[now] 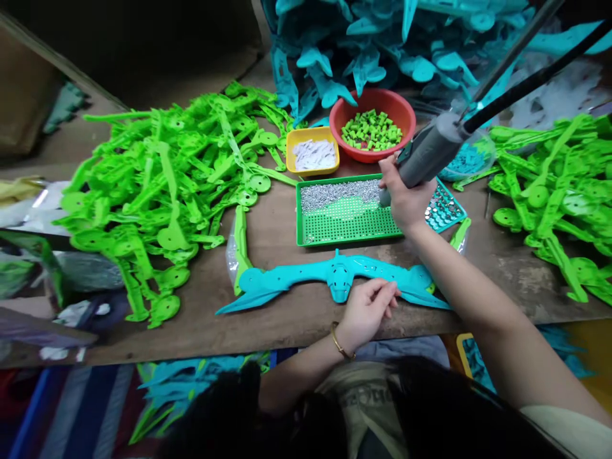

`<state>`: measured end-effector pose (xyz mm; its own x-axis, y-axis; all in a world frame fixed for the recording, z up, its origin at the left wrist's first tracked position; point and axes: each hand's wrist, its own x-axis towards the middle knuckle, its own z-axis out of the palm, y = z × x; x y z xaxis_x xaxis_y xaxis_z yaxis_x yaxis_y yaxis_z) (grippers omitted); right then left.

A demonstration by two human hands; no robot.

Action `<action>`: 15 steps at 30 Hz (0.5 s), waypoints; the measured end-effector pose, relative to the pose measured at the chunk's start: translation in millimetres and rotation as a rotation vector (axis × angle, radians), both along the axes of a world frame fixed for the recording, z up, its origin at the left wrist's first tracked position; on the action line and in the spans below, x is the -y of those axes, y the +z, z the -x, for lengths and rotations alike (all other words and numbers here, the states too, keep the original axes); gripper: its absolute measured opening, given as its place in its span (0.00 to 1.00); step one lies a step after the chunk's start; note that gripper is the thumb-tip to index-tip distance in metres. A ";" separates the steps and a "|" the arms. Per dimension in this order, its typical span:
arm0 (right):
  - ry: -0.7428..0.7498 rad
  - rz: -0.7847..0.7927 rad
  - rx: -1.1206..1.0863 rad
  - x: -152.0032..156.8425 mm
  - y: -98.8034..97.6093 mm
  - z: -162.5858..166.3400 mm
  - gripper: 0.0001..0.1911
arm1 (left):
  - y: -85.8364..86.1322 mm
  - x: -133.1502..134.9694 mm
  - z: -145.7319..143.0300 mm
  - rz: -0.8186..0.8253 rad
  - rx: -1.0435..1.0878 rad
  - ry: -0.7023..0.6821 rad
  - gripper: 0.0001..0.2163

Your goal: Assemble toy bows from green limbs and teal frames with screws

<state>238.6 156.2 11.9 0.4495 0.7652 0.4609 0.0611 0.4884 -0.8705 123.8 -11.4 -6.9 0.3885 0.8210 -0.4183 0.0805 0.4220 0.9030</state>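
My right hand [414, 201] is wrapped around a grey electric screwdriver [433, 150], its lower end over the right part of a green perforated tray [335, 228] with small silver screws [335, 193]. A blue plastic toy bow [296, 274] lies across the table in front of me, with green arms at both ends. My left hand [370, 309] rests at the bow's near edge, right of its centre piece. Its fingers are curled together, and whatever they may pinch is hidden.
Piles of green plastic parts [162, 172] lie left and right [568, 191]. Blue parts [382, 51] are heaped behind. A red bowl [410, 127] of green pieces, a yellow tray [290, 159] of white strips and a blue tray [452, 207] of round metal pieces stand near the screws.
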 end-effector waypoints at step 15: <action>-0.001 0.133 0.020 173.8 18.5 -87.9 0.15 | -14.6 -3.9 -54.2 -1.167 -0.922 -0.401 0.39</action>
<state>326.4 -17.6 30.4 0.4418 0.8198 0.3644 0.0791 0.3690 -0.9261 178.0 -7.5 -21.6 0.6322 0.7601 0.1503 0.7104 -0.6461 0.2790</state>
